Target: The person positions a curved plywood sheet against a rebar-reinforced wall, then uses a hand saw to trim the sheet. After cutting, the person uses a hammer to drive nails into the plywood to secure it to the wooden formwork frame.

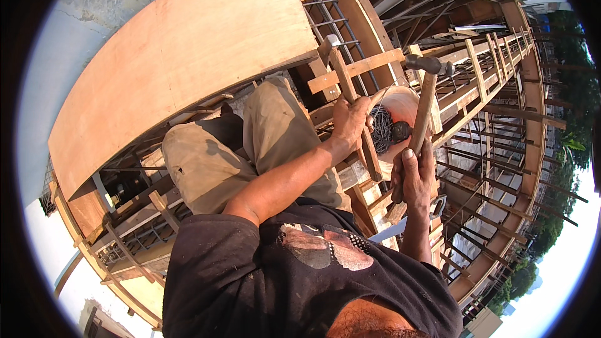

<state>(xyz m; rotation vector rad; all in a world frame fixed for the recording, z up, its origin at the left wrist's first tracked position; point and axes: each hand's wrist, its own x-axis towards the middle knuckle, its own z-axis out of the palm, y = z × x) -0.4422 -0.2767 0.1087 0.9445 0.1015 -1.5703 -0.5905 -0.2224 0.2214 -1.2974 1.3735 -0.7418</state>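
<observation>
My right hand is closed round the wooden handle of a hammer, held upright with its dark metal head at the far end. To the left, my left hand grips a narrow wooden strip. A grey block shows at the strip's far end; I cannot tell whether it is joined to it. Between my hands stands a pale bucket, partly hidden by the strip and the hammer. Inside lie a heap of thin grey nails or wire pieces and a dark round object.
A large plywood sheet lies beyond my knees. Wooden formwork beams and steel bars run to the right. A crosspiece spans near the hammer head. A saw blade lies by my right forearm. Open gaps show between timbers.
</observation>
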